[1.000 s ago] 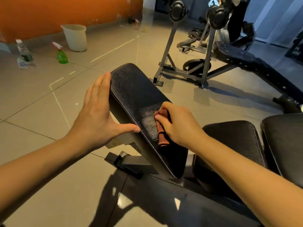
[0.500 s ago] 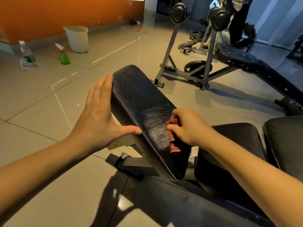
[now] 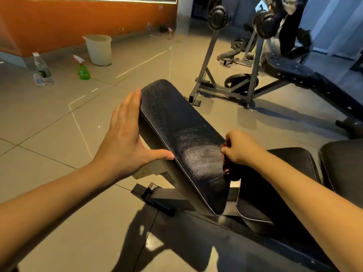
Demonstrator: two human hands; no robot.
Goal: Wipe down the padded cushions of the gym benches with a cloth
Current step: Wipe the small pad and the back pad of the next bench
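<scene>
right hand (image 3: 238,149) grips cloth (image 3: 226,171) at cushion (image 3: 176,130) edge

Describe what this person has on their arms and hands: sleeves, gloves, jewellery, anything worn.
Nothing is worn. The left hand and the right hand are bare, with no gloves, rings, watch or wristbands showing. The left forearm and the right forearm are uncovered as well. No sleeve comes into view before the edge of the picture.

Gym floor, padded benches (image 3: 182,138), barbell rack (image 3: 235,61) with what look like weight plates (image 3: 218,16), tiled floor (image 3: 49,118)
</scene>
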